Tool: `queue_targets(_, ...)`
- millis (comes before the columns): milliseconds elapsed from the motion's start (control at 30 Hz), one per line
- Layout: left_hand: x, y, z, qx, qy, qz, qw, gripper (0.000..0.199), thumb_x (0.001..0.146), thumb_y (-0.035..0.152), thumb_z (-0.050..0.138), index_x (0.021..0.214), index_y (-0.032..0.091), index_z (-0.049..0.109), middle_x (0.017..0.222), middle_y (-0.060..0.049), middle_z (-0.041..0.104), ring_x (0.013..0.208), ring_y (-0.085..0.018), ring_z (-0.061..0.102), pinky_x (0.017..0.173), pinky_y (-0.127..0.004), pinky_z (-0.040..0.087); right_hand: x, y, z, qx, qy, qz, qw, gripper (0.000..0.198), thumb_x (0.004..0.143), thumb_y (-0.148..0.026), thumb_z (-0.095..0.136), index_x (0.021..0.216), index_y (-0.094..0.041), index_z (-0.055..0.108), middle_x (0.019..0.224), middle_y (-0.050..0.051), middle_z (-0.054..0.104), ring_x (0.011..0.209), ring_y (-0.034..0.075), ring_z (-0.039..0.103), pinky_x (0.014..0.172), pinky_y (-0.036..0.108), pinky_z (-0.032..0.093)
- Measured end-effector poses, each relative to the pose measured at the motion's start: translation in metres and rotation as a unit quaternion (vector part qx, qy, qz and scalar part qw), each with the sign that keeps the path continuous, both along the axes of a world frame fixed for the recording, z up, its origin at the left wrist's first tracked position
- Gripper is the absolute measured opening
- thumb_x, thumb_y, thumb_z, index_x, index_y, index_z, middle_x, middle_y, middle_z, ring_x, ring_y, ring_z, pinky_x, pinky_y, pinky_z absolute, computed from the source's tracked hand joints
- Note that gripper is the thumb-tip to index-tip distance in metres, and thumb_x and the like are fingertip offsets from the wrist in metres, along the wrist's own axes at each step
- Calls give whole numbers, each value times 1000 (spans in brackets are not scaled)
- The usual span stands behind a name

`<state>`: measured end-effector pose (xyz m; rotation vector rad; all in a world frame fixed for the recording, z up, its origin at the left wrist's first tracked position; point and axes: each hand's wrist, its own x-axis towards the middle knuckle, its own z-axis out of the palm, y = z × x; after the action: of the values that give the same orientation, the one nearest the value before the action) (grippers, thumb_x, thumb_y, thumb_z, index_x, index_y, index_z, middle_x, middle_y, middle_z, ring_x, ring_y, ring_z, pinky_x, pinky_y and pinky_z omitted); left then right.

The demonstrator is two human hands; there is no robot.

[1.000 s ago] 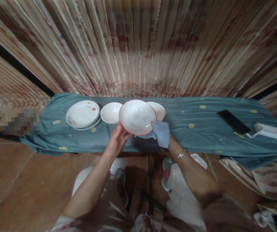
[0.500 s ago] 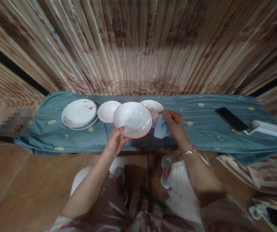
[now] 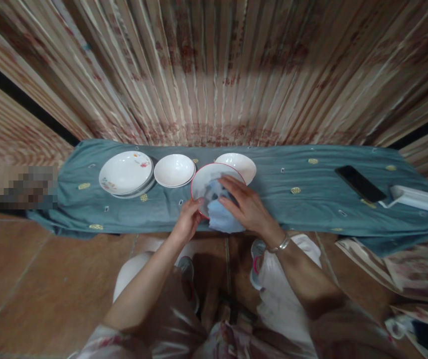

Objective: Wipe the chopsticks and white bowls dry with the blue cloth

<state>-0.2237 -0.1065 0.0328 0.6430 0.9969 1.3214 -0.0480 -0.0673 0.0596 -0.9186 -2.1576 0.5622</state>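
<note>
My left hand (image 3: pixel 189 219) grips the near left edge of a white bowl (image 3: pixel 206 174) with a red rim, thumb over the inside. The bowl is held up above the cloth-covered table and tilted toward me. My right hand (image 3: pixel 241 202) presses a light blue cloth (image 3: pixel 226 217) into the bowl; part of the cloth hangs over the near rim. Behind the held bowl stands another white bowl (image 3: pixel 241 167), partly hidden by it. To the left sit stacked white bowls (image 3: pixel 174 169).
A stack of white plates with flower prints (image 3: pixel 126 172) stands at the left on the teal tablecloth (image 3: pixel 307 209). At the right lie a black phone (image 3: pixel 360 183) and a white device (image 3: pixel 423 199). A pleated curtain (image 3: pixel 214 89) hangs behind the table.
My right hand has moved left with the blue cloth, from beside the bowl to inside it. The red-rimmed bowl has shifted slightly right and tilted, uncovering the stacked bowls.
</note>
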Motion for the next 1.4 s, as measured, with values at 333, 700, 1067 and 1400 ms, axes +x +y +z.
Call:
queue_targets(333, -5, 0, 4, -7, -16, 35, 999, 27, 62, 39, 74, 76, 17, 65, 60, 2, 65, 50, -12, 56, 42, -21, 44, -4, -8, -9, 111, -128, -17, 985, 38, 95, -30, 46, 128, -15, 57, 131, 17, 59, 121, 29, 56, 104, 48, 46)
queue_targets(700, 0, 2, -7, 39, 39, 81, 995, 26, 66, 40, 74, 79, 20, 64, 61, 5, 59, 61, -12, 56, 55, -22, 43, -25, -24, -11, 52, -99, 112, 987, 44, 98, -23, 34, 141, -15, 42, 141, 13, 51, 130, 21, 49, 109, 41, 43)
queue_targets(1067, -10, 1, 3, 21, 16, 79, 996, 52, 60, 42, 78, 104, 19, 62, 80, 1, 66, 58, -11, 58, 46, -20, 50, -10, -16, -9, 54, -132, 137, 980, 33, 98, -25, 42, 127, -17, 56, 128, 10, 63, 120, 21, 56, 103, 41, 44)
queue_targets(1400, -21, 7, 3, 65, 52, 104, 991, 62, 67, 46, 72, 119, 16, 61, 106, -9, 71, 90, -24, 67, 70, -29, 56, 1, -14, -10, 120, -208, 81, 967, 34, 96, -37, 49, 124, -20, 57, 132, 8, 61, 122, 23, 51, 107, 45, 27)
